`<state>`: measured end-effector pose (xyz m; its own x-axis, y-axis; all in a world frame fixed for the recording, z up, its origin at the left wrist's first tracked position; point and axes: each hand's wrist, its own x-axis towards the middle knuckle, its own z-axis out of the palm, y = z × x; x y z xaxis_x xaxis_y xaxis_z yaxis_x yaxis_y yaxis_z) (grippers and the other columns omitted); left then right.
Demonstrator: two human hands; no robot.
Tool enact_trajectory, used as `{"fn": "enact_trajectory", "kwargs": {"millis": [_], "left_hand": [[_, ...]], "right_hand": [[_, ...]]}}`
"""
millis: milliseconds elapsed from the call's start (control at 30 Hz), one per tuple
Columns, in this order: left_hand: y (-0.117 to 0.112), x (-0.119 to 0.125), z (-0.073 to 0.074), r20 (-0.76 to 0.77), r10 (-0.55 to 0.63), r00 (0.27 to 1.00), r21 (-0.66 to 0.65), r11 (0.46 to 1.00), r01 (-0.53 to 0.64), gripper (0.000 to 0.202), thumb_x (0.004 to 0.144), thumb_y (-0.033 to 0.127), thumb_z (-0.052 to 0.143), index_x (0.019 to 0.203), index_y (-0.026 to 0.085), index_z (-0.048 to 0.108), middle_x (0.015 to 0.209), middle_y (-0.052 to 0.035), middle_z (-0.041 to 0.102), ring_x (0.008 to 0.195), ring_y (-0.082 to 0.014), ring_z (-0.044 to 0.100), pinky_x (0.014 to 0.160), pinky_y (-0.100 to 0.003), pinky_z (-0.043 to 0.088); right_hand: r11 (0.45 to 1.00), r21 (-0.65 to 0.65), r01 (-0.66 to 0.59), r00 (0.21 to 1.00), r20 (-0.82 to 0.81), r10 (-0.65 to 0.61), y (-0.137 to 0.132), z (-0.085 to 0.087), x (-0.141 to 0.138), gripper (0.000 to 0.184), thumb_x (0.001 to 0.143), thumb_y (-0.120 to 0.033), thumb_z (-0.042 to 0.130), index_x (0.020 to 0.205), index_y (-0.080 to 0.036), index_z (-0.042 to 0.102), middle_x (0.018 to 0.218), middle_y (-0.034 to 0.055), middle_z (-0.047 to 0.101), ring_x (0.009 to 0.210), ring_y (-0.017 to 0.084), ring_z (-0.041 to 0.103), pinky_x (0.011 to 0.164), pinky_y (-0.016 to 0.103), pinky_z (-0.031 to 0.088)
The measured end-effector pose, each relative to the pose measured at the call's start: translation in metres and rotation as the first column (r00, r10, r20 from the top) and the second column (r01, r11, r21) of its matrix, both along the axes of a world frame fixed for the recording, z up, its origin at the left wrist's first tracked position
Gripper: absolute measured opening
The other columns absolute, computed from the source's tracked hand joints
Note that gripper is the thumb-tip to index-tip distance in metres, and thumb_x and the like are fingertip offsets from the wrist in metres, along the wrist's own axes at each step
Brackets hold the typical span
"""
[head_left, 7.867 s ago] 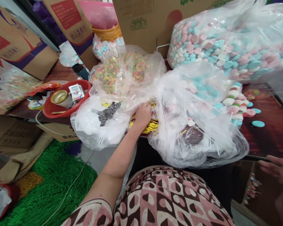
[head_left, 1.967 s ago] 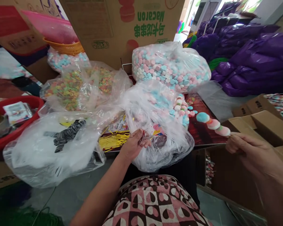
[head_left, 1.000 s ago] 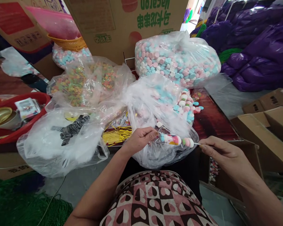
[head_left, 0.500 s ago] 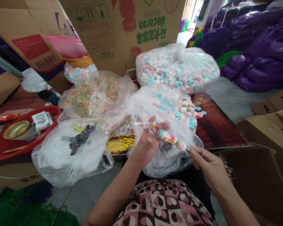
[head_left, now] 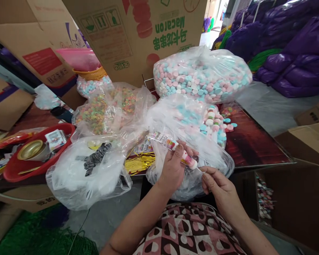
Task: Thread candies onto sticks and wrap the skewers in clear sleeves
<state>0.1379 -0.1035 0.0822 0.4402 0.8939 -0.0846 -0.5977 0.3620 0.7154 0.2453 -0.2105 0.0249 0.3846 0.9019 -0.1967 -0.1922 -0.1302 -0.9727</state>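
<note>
Grasping a marshmallow skewer (head_left: 192,163), thumb laid over it and fingers curled behind, the left hand (head_left: 173,168) sits just right of the center of the head view. The right hand (head_left: 219,186), a little lower and further right, pinches the skewer's white stick (head_left: 199,170) between thumb and fingertips. The skewer slants down toward the lower right, pink and white pieces showing beside the left thumb. A clear printed wrapper (head_left: 159,137) reaches up and left from the left hand; the fingers partly hide how far the skewer goes into it.

Behind the hands, a crumpled clear bag (head_left: 170,115) spreads over the middle of the frame, with piled marshmallows (head_left: 214,122) at its right edge. Yellow ties (head_left: 139,163) lie left of the hands, next to a bag of white material (head_left: 71,177) bearing a striped gray bundle (head_left: 95,157). A red basin (head_left: 12,173) occupies the left side. At upper center, a big bag of pink, blue and white marshmallows (head_left: 199,79) stands before a cardboard box (head_left: 138,42). Purple bundles (head_left: 295,67) fill the upper right, and an open carton (head_left: 297,205) the lower right.
</note>
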Motion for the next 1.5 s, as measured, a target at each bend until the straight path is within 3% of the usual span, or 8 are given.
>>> {"fn": "enact_trajectory", "kwargs": {"millis": [233,400,567,733,867,1100,1233,1500], "left_hand": [[0.000,-0.001,-0.008,-0.108,-0.092,0.990,0.067,0.993,0.099,0.034,0.082,0.047,0.074,0.090,0.019,0.059,0.072,0.0018,0.062,0.084,-0.0160,0.067,0.087,-0.031,0.048],[0.003,-0.015,-0.007,-0.119,-0.142,0.983,0.064,0.987,0.150,0.050,0.079,0.049,0.076,0.118,0.023,0.059,0.107,-0.0055,0.071,0.095,-0.0167,0.066,0.086,-0.031,0.049],[0.008,-0.012,0.000,-0.069,-0.065,0.995,0.035,0.997,0.068,0.037,0.083,0.047,0.072,0.107,0.021,0.060,0.077,0.0002,0.067,0.093,-0.0197,0.069,0.089,-0.034,0.050],[-0.009,-0.002,-0.013,-0.199,-0.119,0.973,0.035,0.991,0.129,0.036,0.088,0.054,0.063,0.097,0.020,0.061,0.075,-0.0014,0.066,0.085,-0.0187,0.068,0.082,-0.032,0.050],[-0.010,-0.010,-0.020,-0.439,-0.139,0.887,0.217,0.942,0.256,0.039,0.091,0.054,0.057,0.109,0.019,0.062,0.096,-0.0053,0.068,0.091,-0.0176,0.062,0.086,-0.031,0.046],[0.003,-0.022,-0.019,-0.725,0.301,0.620,0.585,0.743,0.323,0.036,0.093,0.041,0.052,0.063,0.022,0.045,0.067,-0.0008,0.048,0.069,-0.0176,0.043,0.072,-0.032,0.035],[0.000,-0.021,-0.020,-0.703,0.221,0.676,0.556,0.764,0.328,0.037,0.093,0.045,0.053,0.064,0.023,0.046,0.066,-0.0009,0.048,0.065,-0.0175,0.041,0.066,-0.031,0.031],[0.000,-0.024,-0.019,-0.702,0.081,0.707,0.510,0.750,0.421,0.040,0.094,0.049,0.051,0.066,0.021,0.054,0.064,-0.0011,0.054,0.065,-0.0167,0.046,0.065,-0.030,0.035]], "right_hand": [[0.998,-0.030,-0.050,0.999,-0.011,0.049,0.005,0.003,0.000,0.041,0.080,-0.056,0.069,0.089,-0.016,0.074,0.050,-0.0036,0.048,0.046,0.011,0.042,0.045,0.025,0.035],[0.998,-0.016,-0.053,0.999,0.005,0.053,0.009,0.003,-0.007,0.043,0.080,-0.055,0.069,0.099,-0.017,0.076,0.043,-0.0056,0.045,0.042,0.011,0.040,0.046,0.025,0.035],[0.994,-0.038,-0.103,0.994,0.043,0.105,0.011,0.005,-0.011,0.047,0.083,-0.058,0.065,0.102,-0.015,0.073,0.043,-0.0068,0.042,0.041,0.011,0.038,0.045,0.025,0.032],[0.989,-0.022,-0.147,0.984,0.097,0.148,0.016,0.012,-0.014,0.045,0.090,-0.059,0.056,0.096,-0.016,0.068,0.044,-0.0061,0.045,0.042,0.011,0.039,0.046,0.025,0.032],[0.995,0.025,-0.100,0.993,0.065,0.098,0.020,0.014,-0.013,0.039,0.093,-0.055,0.054,0.094,-0.018,0.066,0.046,-0.0067,0.045,0.044,0.011,0.040,0.048,0.024,0.033],[0.994,0.062,-0.087,0.954,0.291,0.066,0.019,0.015,-0.008,0.042,0.097,-0.048,0.050,0.122,-0.017,0.062,0.054,-0.0051,0.051,0.051,0.014,0.049,0.055,0.027,0.042],[0.991,0.073,-0.116,0.897,0.436,0.073,0.018,0.010,-0.009,0.052,0.099,-0.045,0.045,0.143,-0.017,0.051,0.059,-0.0034,0.057,0.054,0.016,0.053,0.058,0.029,0.044],[0.985,0.150,-0.083,0.897,0.442,0.008,0.019,0.006,-0.015,0.036,0.099,-0.044,0.045,0.113,-0.019,0.066,0.056,-0.0035,0.052,0.050,0.014,0.049,0.052,0.027,0.042]]}}
